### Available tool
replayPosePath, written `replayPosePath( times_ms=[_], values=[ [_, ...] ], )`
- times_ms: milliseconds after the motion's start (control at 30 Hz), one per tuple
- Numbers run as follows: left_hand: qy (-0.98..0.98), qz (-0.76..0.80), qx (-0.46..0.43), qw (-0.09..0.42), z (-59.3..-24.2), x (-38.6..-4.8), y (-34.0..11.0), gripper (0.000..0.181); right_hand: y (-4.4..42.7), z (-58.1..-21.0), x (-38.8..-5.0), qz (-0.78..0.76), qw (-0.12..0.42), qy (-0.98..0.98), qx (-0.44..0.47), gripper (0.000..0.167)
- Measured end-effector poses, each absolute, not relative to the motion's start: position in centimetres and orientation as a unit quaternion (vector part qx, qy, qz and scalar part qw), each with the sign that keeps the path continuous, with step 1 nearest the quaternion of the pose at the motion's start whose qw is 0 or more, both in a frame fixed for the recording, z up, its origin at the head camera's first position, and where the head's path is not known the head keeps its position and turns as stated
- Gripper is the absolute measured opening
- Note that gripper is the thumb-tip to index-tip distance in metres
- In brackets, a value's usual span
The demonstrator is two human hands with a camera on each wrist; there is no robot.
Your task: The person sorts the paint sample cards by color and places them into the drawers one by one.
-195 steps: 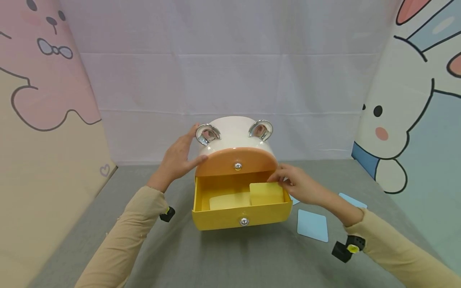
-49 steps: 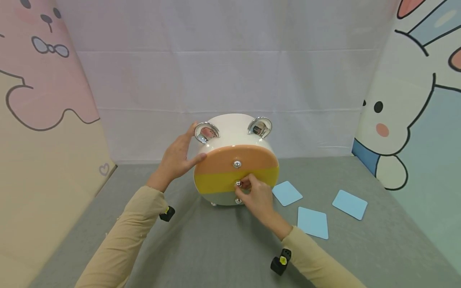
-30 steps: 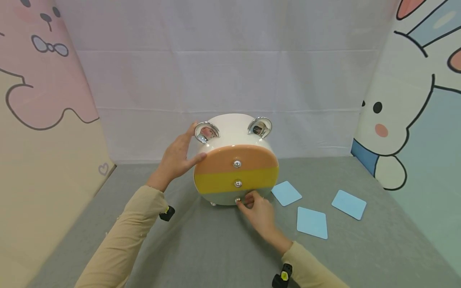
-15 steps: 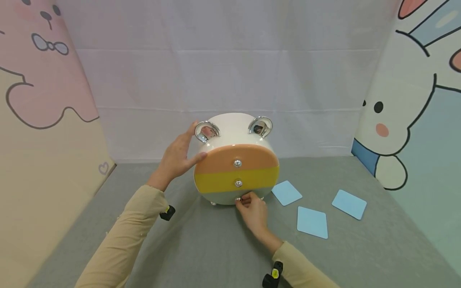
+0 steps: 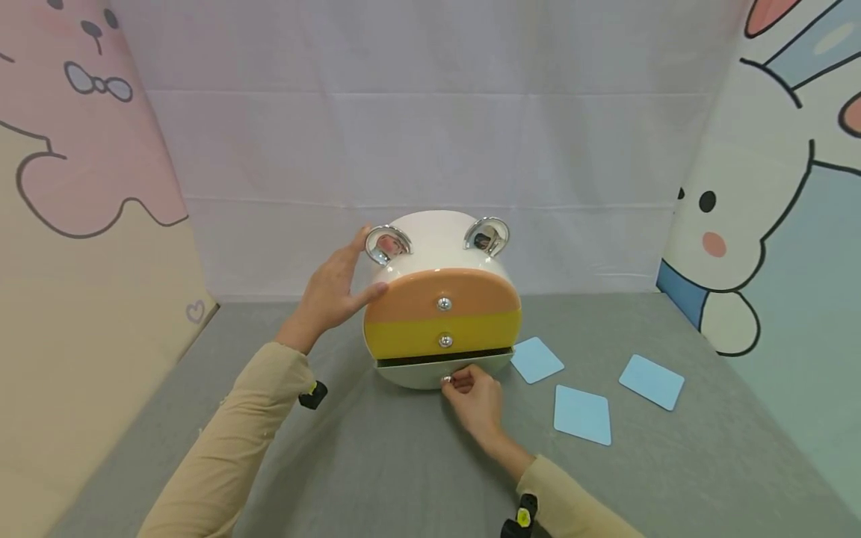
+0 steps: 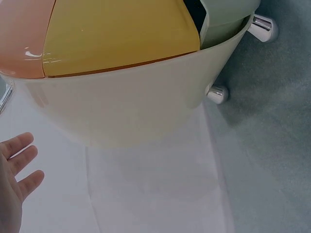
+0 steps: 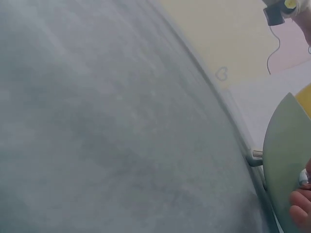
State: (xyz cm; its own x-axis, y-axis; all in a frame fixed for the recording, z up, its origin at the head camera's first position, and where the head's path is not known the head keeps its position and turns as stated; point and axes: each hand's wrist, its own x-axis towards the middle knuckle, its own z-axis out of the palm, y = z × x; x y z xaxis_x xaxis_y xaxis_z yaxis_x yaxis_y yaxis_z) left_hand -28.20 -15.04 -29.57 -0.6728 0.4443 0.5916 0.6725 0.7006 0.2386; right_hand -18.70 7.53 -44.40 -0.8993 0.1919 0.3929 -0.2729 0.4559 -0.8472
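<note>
A round mini chest of drawers has a white shell and silver ears, with orange, yellow and pale green drawer fronts. My left hand rests against its left side, thumb straight along the front rim. In the left wrist view the fingers look nearly straight. Low in front, my right hand pinches the silver knob of the green bottom drawer. This drawer stands slightly pulled out, a dark gap above it; its contents are hidden. Both the orange drawer and yellow drawer are closed.
Three light blue cards lie on the grey table to the right: a near card, one beside the chest and a far-right card. A white curtain hangs behind, with cartoon panels at both sides.
Earlier the yellow drawer was open with yellow cards inside; it is now closed. My right hand has moved down to the green drawer's knob and drawn that drawer slightly out. The left hand stayed.
</note>
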Motion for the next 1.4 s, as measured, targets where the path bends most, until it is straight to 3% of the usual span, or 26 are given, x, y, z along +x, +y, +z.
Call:
replayPosePath(
  times_ms=[467, 633, 767, 900, 1133, 1400],
  values=[
    [-0.886, -0.229, -0.315, 0.252, -29.6, -28.3, -15.0, 0.089, 8.4, -44.6, -15.1, 0.603, 0.154, -0.783, 0.011, 0.012],
    [-0.886, -0.225, -0.315, 0.254, -29.7, -28.4, -15.1, 0.088, 8.3, -42.9, -13.4, 0.612, 0.130, -0.780, 0.003, 0.010],
    [-0.885, -0.226, -0.317, 0.257, -29.8, -28.5, -15.1, 0.088, 8.3, -42.7, -12.6, 0.602, 0.126, -0.788, 0.005, 0.010],
    [-0.884, -0.228, -0.317, 0.257, -29.8, -28.5, -15.1, 0.090, 8.7, -44.8, -12.8, 0.603, 0.129, -0.787, 0.006, 0.014],
    [-0.882, -0.230, -0.319, 0.259, -29.8, -28.4, -15.1, 0.090, 8.8, -44.8, -11.8, 0.599, 0.113, -0.793, 0.007, 0.019],
    [-0.884, -0.232, -0.316, 0.256, -29.7, -28.3, -15.1, 0.088, 8.6, -43.1, -10.6, 0.598, 0.103, -0.795, 0.003, 0.013]
  ],
)
